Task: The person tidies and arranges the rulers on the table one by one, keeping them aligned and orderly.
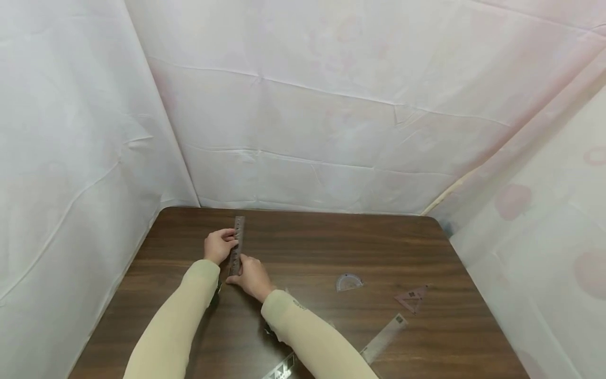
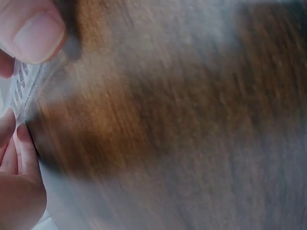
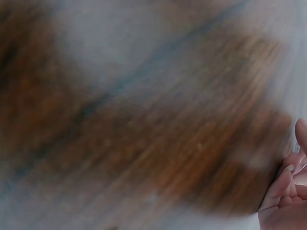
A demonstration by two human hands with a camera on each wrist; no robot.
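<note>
Both hands on a clear ruler [image 1: 237, 243] lying near the far left of a dark wooden table [image 1: 360, 247]: left hand [image 1: 218, 246] pinching one long edge, right hand [image 1: 252, 276] gripping the near end, seemingly to steady it flat. Lying apart to the right: protractor [image 1: 349, 282], set square [image 1: 413, 298], second ruler [image 1: 384, 337].

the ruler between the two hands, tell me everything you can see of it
The ruler is a long, narrow strip of clear plastic that looks greyish against the dark wooden table, with fine markings along it. It lies flat, pointing away from the person, near the table's far left part. The left hand holds its left edge midway; the right hand holds its near end.
</note>
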